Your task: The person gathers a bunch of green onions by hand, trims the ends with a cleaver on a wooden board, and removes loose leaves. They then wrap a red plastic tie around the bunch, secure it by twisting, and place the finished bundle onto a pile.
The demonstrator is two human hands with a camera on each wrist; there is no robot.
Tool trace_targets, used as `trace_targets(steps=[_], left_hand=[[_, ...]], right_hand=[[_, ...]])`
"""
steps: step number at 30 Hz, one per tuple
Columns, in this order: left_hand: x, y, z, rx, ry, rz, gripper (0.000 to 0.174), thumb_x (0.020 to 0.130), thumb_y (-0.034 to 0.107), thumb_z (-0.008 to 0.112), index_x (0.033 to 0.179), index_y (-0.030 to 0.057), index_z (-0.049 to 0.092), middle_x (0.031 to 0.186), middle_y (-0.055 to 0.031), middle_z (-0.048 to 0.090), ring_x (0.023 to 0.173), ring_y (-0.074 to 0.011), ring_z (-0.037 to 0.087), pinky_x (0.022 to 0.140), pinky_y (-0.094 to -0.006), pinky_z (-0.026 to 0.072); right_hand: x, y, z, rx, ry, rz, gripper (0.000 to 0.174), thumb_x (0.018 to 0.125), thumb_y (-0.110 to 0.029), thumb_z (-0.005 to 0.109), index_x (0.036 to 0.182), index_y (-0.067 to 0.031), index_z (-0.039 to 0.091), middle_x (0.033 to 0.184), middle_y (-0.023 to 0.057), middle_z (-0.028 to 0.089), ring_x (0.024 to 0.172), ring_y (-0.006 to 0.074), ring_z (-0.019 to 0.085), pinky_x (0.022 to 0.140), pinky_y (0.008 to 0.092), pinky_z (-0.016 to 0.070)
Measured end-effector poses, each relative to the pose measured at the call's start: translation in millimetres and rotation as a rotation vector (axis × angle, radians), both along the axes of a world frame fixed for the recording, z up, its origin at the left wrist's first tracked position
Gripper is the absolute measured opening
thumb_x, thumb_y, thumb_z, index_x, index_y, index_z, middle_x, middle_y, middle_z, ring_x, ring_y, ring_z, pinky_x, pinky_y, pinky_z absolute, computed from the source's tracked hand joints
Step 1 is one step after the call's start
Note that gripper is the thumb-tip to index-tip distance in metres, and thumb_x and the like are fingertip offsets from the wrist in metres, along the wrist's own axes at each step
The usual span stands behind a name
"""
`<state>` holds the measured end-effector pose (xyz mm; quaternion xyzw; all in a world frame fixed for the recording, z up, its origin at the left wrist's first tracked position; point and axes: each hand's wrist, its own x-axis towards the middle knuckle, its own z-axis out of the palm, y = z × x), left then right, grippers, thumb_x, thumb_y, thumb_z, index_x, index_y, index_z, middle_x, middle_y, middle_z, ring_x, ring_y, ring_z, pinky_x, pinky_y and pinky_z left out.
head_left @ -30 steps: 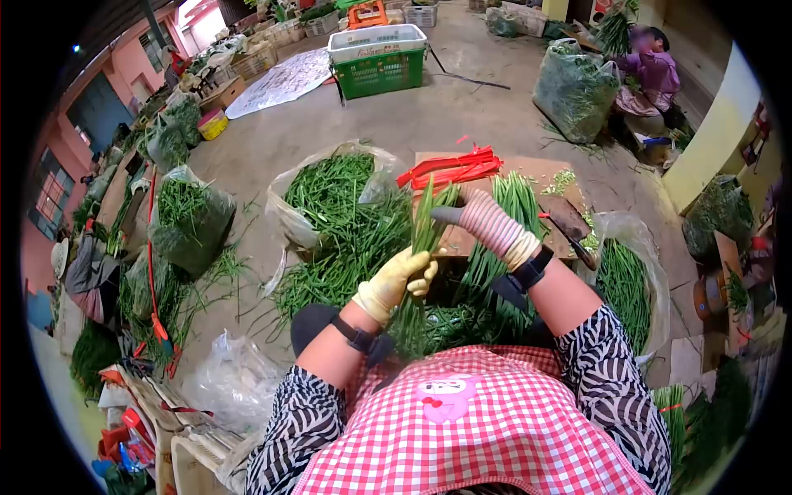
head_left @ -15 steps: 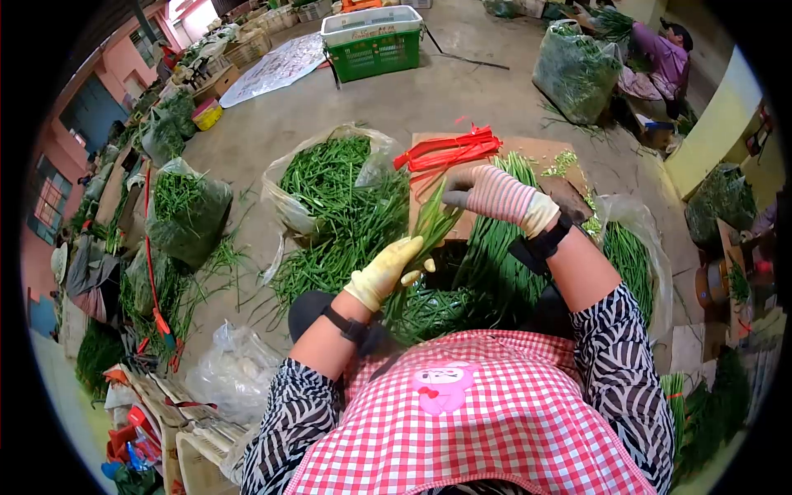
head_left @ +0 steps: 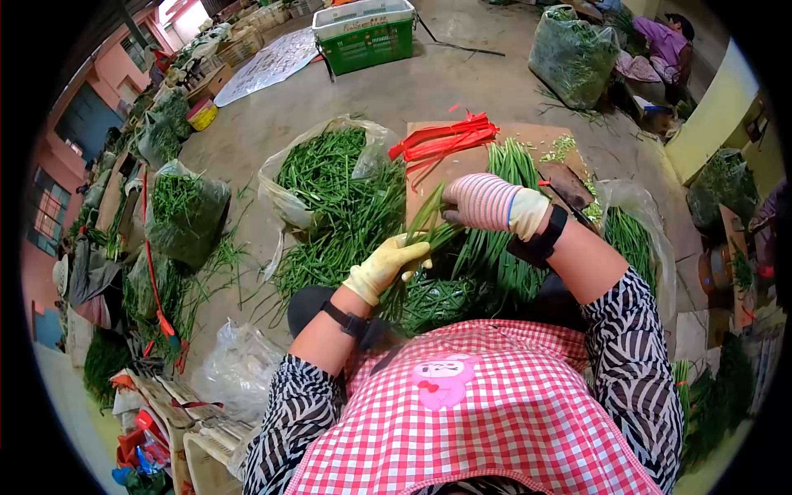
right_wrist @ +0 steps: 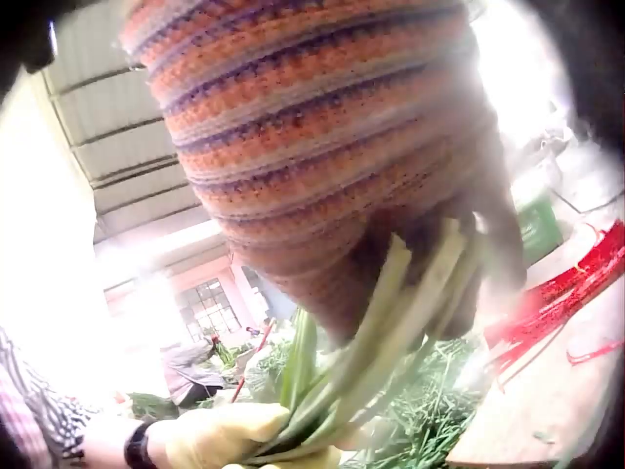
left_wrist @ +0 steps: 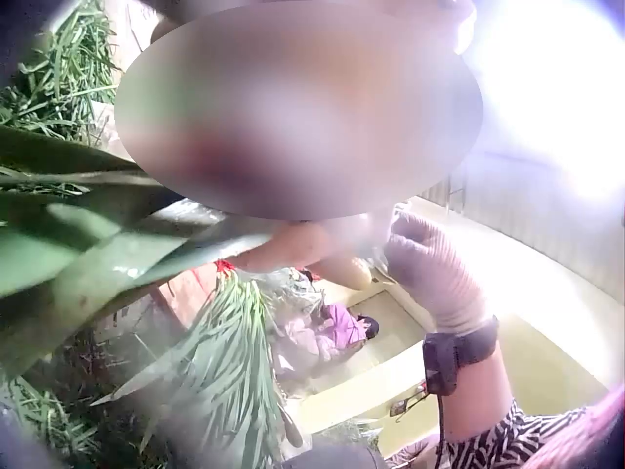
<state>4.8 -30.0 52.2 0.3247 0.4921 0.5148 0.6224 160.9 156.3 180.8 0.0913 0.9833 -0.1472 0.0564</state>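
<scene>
A small bunch of long green stalks (head_left: 425, 223) runs between the two gloved hands. The left hand (head_left: 388, 266), in a yellow glove, grips it from below with curled fingers; in the right wrist view this yellow hand (right_wrist: 229, 435) is around the pale stalk ends (right_wrist: 376, 362). Beside the stalks' upper part is the right hand (head_left: 487, 202), in a striped glove, with fingertips pinching some of them. The striped glove (right_wrist: 322, 147) fills the top of the right wrist view. A thicker bundle of stalks (head_left: 511, 165) lies on the board (head_left: 528, 134) right of the hands.
Red ties (head_left: 445, 139) and a dark blade (head_left: 568, 183) lie on the board. An open plastic bag (head_left: 271, 183) of loose greens stands to the left, another bag (head_left: 660, 239) to the right. A green crate (head_left: 367, 41) is ahead; a person in purple (head_left: 660, 40) sits far right.
The right hand has turned and come down nearer the stalks, its fingers now on them. The left hand has stayed around the bunch, and the view has tilted slightly downward.
</scene>
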Motion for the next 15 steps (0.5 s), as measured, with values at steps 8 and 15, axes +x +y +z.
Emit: trace_targets(steps=[8, 15], left_hand=[[0, -3, -3, -0.013, -0.128, -0.039, 0.033, 0.104, 0.028, 0.062, 0.13, 0.0076, 0.063, 0.082, -0.0026, 0.07, 0.05, -0.0061, 0.047, 0.047, -0.0198, 0.036], [-9, -18, -2, 0.124, -0.418, 0.107, 0.031, 0.1, 0.033, 0.067, 0.111, 0.0047, 0.065, 0.079, 0.002, 0.063, 0.05, -0.0049, 0.043, 0.05, -0.0222, 0.0326]], right_hand=[[-22, 10, 9, 0.155, -0.204, -0.071, 0.018, 0.089, -0.011, 0.07, 0.105, -0.0022, 0.072, 0.095, 0.0226, 0.073, 0.089, 0.042, 0.07, 0.077, 0.0464, 0.0573], [34, 50, 41, -0.443, 0.261, -0.522, 0.026, 0.095, -0.019, 0.07, 0.108, 0.0026, 0.069, 0.08, 0.0109, 0.07, 0.059, 0.0152, 0.065, 0.059, 0.0301, 0.0549]])
